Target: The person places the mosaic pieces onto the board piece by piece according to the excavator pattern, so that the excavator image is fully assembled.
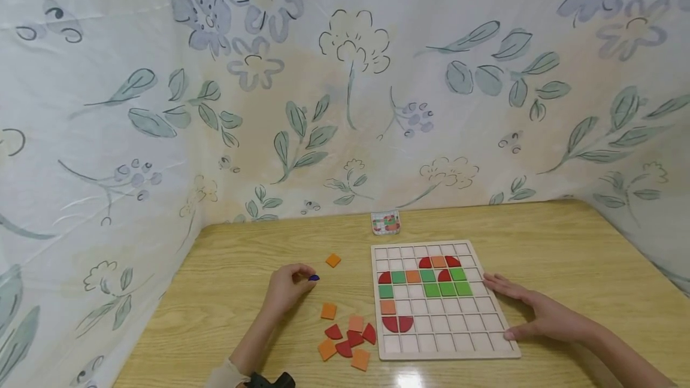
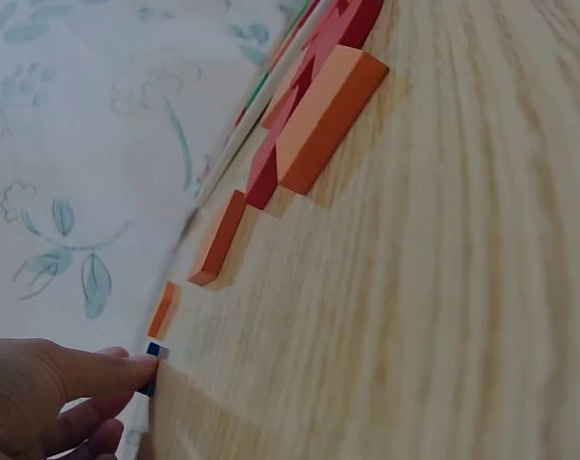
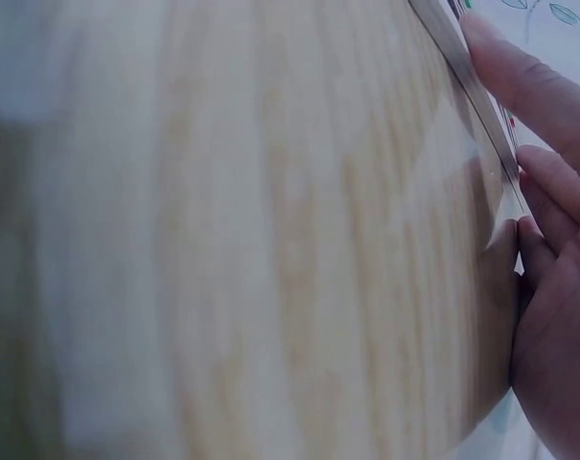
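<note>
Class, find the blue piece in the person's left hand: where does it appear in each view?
Head: the blue piece is in the lower half, just left of centre, in the left hand.
Left wrist: lower left, at that hand.
Right wrist: not in it.
Shared landmark: the board.

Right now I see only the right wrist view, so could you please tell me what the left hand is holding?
Observer: The left hand pinches a small dark blue tile, its shape partly hidden.
Operator: Thank you; where are the loose orange square tiles?
Observer: They lie to the left of the pale, square-gridded board.
Operator: And is anything beyond the board's far edge?
Observer: Yes, a small white card printed with coloured blocks.
</note>
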Available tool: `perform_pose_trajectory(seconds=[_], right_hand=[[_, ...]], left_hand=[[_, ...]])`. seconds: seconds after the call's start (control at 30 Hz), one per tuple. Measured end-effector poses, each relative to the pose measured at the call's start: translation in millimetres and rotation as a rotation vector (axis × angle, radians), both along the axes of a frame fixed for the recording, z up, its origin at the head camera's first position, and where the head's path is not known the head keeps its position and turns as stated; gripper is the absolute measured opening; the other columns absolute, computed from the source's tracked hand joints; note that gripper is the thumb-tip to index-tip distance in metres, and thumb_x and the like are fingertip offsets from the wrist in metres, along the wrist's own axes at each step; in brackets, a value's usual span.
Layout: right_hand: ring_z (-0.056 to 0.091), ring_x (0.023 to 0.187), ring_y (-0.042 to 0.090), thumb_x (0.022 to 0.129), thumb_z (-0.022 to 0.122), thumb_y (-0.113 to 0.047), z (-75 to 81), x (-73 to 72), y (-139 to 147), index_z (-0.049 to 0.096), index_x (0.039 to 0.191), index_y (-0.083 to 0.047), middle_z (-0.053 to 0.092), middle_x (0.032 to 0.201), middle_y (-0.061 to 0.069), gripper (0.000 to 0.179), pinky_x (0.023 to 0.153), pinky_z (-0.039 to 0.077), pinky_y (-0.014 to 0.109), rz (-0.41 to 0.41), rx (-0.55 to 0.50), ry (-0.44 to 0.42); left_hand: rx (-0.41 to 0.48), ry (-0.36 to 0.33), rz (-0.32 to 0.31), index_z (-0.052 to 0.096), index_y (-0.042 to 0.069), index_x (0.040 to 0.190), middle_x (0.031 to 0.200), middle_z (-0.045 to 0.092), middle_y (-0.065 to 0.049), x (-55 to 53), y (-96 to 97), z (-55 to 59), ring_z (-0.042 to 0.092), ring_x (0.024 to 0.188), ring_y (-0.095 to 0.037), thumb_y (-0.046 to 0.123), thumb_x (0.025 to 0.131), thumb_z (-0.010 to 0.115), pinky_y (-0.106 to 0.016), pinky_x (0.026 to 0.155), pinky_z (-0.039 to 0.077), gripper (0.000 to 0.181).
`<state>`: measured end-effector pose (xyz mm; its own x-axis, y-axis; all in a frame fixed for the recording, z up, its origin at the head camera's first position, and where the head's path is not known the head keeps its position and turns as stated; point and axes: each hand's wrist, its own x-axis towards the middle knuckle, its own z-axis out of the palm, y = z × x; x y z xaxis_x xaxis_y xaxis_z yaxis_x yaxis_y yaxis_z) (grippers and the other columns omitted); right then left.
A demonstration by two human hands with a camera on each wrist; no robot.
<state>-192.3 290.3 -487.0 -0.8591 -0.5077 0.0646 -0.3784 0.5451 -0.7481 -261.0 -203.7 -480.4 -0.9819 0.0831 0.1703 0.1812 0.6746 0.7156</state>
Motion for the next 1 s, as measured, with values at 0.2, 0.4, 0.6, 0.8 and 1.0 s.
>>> perform_pose_trajectory(seconds=[0.2, 0.4, 0.6, 0.8, 1.0], right_hand=[[0.006, 0.127, -0.022, 0.075, 0.074, -0.030, -0.6, -1.4, 1.6, 0.033, 0.144, -0.012, 0.019, 0.153, 0.000, 0.082, 0.087, 0.009, -0.002, 0.025, 0.009, 0.029], [0.005, 0.127, -0.022, 0.076, 0.073, -0.028, -1.0, -1.8, 1.5, 0.032, 0.144, -0.012, 0.017, 0.153, -0.011, 0.081, 0.085, 0.007, -0.004, 0.045, -0.009, 0.034], [0.007, 0.127, -0.022, 0.074, 0.074, -0.031, -2.1, -2.3, 1.4, 0.033, 0.143, -0.012, 0.020, 0.153, 0.004, 0.083, 0.087, 0.009, -0.003, 0.033, -0.010, 0.020], [0.007, 0.127, -0.022, 0.073, 0.075, -0.034, -2.9, -2.0, 1.2, 0.034, 0.143, -0.012, 0.020, 0.150, 0.019, 0.084, 0.087, 0.010, -0.003, 0.020, -0.012, 0.006], [0.009, 0.127, -0.022, 0.072, 0.075, -0.036, -2.2, -0.8, 0.8, 0.035, 0.143, -0.014, 0.022, 0.149, 0.019, 0.084, 0.089, 0.014, 0.001, 0.002, 0.010, 0.019]], left_hand=[[0.016, -0.005, -0.032, 0.071, 0.012, 0.090, 0.086, 0.068, 0.002, -2.4, -0.8, -0.5, 0.061, 0.082, -0.014, 0.005, 0.076, 0.074, -0.033, 0.076, 0.049, 0.016], [0.016, 0.018, -0.094, 0.071, 0.014, 0.091, 0.089, 0.069, 0.002, -5.8, 0.4, -3.8, 0.062, 0.083, -0.014, 0.001, 0.079, 0.069, -0.031, 0.076, 0.049, 0.018], [-0.003, 0.085, -0.196, 0.071, 0.015, 0.093, 0.090, 0.069, 0.004, -7.7, 3.5, -5.9, 0.061, 0.087, -0.015, -0.001, 0.081, 0.066, -0.031, 0.079, 0.048, 0.021], [0.047, 0.107, -0.166, 0.071, 0.016, 0.092, 0.086, 0.067, 0.006, -9.5, 9.6, -10.8, 0.054, 0.076, -0.011, 0.015, 0.078, 0.073, -0.025, 0.071, 0.044, 0.014], [0.033, 0.102, -0.114, 0.072, 0.016, 0.089, 0.087, 0.067, 0.006, -12.5, 17.4, -13.7, 0.055, 0.082, -0.011, 0.018, 0.074, 0.077, -0.028, 0.076, 0.045, 0.015]])
